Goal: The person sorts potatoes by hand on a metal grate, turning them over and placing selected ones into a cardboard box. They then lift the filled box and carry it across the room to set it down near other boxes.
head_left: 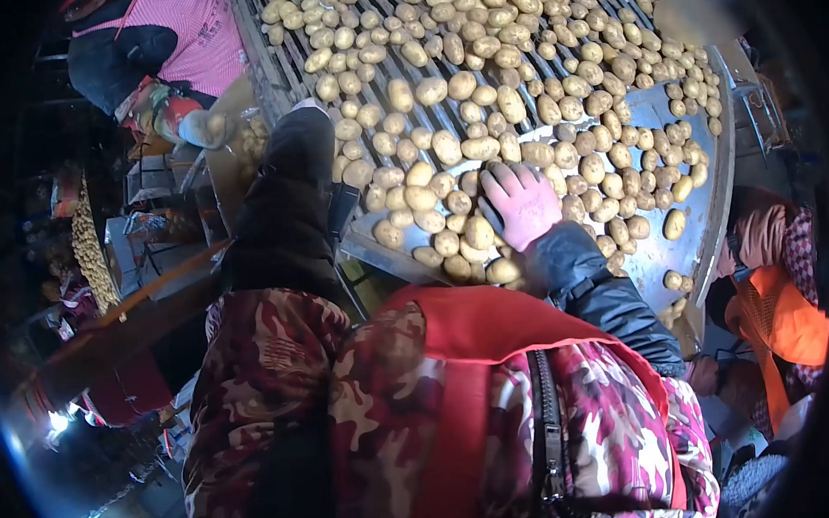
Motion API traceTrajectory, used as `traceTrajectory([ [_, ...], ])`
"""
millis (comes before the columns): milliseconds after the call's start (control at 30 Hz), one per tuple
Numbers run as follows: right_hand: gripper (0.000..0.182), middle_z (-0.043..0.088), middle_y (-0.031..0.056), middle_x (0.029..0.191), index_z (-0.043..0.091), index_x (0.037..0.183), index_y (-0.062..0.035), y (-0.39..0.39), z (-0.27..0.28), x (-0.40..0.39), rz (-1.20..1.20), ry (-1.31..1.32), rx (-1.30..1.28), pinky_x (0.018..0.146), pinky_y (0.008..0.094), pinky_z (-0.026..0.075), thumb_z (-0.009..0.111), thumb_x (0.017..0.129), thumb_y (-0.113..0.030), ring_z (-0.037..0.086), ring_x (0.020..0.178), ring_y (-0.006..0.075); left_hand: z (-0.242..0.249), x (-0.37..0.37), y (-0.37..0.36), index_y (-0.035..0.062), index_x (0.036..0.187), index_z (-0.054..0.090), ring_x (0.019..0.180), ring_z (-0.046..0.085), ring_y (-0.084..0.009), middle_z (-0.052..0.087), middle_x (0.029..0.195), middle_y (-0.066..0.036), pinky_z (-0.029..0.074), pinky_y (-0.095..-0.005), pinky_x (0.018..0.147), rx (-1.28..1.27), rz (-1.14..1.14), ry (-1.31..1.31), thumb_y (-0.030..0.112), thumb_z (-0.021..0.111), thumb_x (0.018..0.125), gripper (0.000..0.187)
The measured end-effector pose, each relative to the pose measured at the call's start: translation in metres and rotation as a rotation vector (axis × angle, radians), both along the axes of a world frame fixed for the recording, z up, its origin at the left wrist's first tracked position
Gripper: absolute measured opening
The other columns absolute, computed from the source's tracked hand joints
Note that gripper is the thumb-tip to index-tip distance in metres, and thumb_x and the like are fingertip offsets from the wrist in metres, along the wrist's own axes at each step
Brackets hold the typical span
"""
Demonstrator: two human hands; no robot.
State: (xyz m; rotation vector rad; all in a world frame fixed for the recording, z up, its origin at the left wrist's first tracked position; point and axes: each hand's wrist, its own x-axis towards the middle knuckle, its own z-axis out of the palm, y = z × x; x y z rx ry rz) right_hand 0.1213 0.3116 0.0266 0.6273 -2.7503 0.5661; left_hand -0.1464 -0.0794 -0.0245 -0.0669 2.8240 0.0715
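Observation:
My right hand [525, 203], in a pink glove with dark fingertips, lies on the potatoes [446, 146] with its fingers stretched out and slightly apart. Nothing shows gripped in it. Potatoes crowd around it on all sides, over dark slats [399, 68] and a flat metal sheet [653, 278]. My left arm, in a black sleeve [280, 191], reaches forward along the left edge of the slats. Only a pale sliver shows past its cuff, so the fingers of my left hand are hidden.
At upper left, a person in a pink checked top [183, 39] stands beside the slats with a gloved hand [204, 127] low. Another person in an orange vest [782, 315] is at the right. A metal rim [724, 184] bounds the sheet. More potatoes [90, 243] lie far left.

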Motion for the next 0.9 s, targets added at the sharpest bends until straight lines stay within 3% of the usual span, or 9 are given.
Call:
traceTrajectory([
  [167, 0.041, 0.064, 0.0106, 0.125, 0.062, 0.124, -0.0079, -0.003, -0.003, 0.002, 0.000, 0.029, 0.088, 0.087, 0.0450, 0.051, 0.068, 0.089, -0.029, 0.064, 0.107, 0.0299, 0.050, 0.091, 0.065, 0.0049, 0.117, 0.070, 0.100, 0.073, -0.0359, 0.074, 0.106, -0.019, 0.058, -0.0435, 0.089, 0.478, 0.303, 0.459, 0.018, 0.073, 0.087, 0.033],
  [267, 0.039, 0.064, 0.0110, 0.127, 0.063, 0.125, -0.0101, -0.005, -0.005, 0.004, -0.011, 0.009, 0.093, 0.093, 0.0467, 0.051, 0.067, 0.092, -0.029, 0.063, 0.111, 0.0329, 0.065, 0.122, 0.094, 0.0030, 0.124, 0.064, 0.093, 0.073, -0.0320, 0.071, 0.104, -0.015, 0.059, -0.0435, 0.087, 1.509, 0.617, 0.454, 0.010, 0.068, 0.087, 0.037],
  [367, 0.041, 0.063, 0.0128, 0.130, 0.063, 0.129, -0.0112, -0.008, 0.002, 0.005, -0.012, -0.056, 0.138, 0.098, 0.0483, 0.050, 0.066, 0.093, -0.030, 0.061, 0.117, 0.0344, 0.064, 0.161, 0.098, 0.0051, 0.138, 0.056, 0.126, 0.059, -0.0327, 0.060, 0.138, -0.012, 0.054, -0.0449, 0.099, 2.316, 0.949, -0.090, 0.018, 0.056, 0.102, 0.039],
  [400, 0.041, 0.063, 0.0130, 0.131, 0.062, 0.130, -0.0114, -0.007, 0.000, 0.004, -0.009, -0.049, 0.139, 0.098, 0.0486, 0.050, 0.065, 0.094, -0.030, 0.061, 0.118, 0.0345, 0.037, 0.167, 0.087, 0.0061, 0.141, 0.055, 0.124, 0.058, -0.0310, 0.058, 0.139, -0.013, 0.056, -0.0437, 0.095, 2.819, 1.096, -0.591, 0.019, 0.057, 0.101, 0.042],
  [467, 0.033, 0.066, 0.0112, 0.120, 0.063, 0.116, -0.0099, -0.014, 0.008, 0.005, 0.011, 0.110, 0.099, 0.085, 0.0477, 0.052, 0.071, 0.086, -0.022, 0.065, 0.103, 0.0338, 0.032, 0.184, 0.077, 0.0083, 0.145, 0.052, 0.125, 0.055, -0.0292, 0.056, 0.142, -0.012, 0.056, -0.0426, 0.094, 3.148, 1.036, -1.129, 0.022, 0.054, 0.101, 0.046],
  [600, 0.032, 0.066, 0.0125, 0.121, 0.064, 0.116, -0.0099, -0.018, 0.008, 0.006, 0.037, 0.131, 0.121, 0.086, 0.0481, 0.052, 0.068, 0.086, -0.021, 0.064, 0.105, 0.0350, 0.064, 0.239, 0.079, 0.0133, 0.151, 0.045, 0.137, 0.047, -0.0287, 0.052, 0.149, -0.008, 0.048, -0.0432, 0.103, 2.729, 0.634, -0.649, 0.029, 0.042, 0.108, 0.047],
  [633, 0.046, 0.060, 0.0149, 0.139, 0.059, 0.139, -0.0112, -0.010, -0.001, 0.006, 0.009, -0.120, 0.218, 0.105, 0.0487, 0.046, 0.061, 0.097, -0.029, 0.056, 0.127, 0.0368, 0.067, 0.250, 0.079, 0.0145, 0.153, 0.043, 0.140, 0.045, -0.0286, 0.051, 0.151, -0.007, 0.046, -0.0434, 0.105, 2.602, 0.572, -0.531, 0.031, 0.039, 0.109, 0.047],
  [767, 0.045, 0.064, 0.0147, 0.130, 0.061, 0.133, -0.0098, -0.009, -0.016, 0.005, 0.015, 0.034, 0.243, 0.099, 0.0499, 0.048, 0.068, 0.091, -0.024, 0.062, 0.111, 0.0394, 0.056, 0.302, 0.060, 0.0101, 0.140, 0.059, 0.091, 0.065, -0.0168, 0.064, 0.120, -0.010, 0.058, -0.0320, 0.072, 2.512, 0.722, -0.593, 0.028, 0.057, 0.105, 0.039],
  [900, 0.041, 0.066, 0.0128, 0.128, 0.062, 0.132, -0.0106, -0.015, -0.012, 0.005, 0.039, 0.074, 0.258, 0.094, 0.0493, 0.051, 0.067, 0.094, -0.025, 0.063, 0.109, 0.0380, 0.037, 0.387, 0.003, 0.0124, 0.133, 0.065, 0.104, 0.067, -0.0183, 0.067, 0.117, -0.007, 0.058, -0.0351, 0.086, 2.244, 0.947, -0.490, 0.038, 0.069, 0.100, 0.042],
])
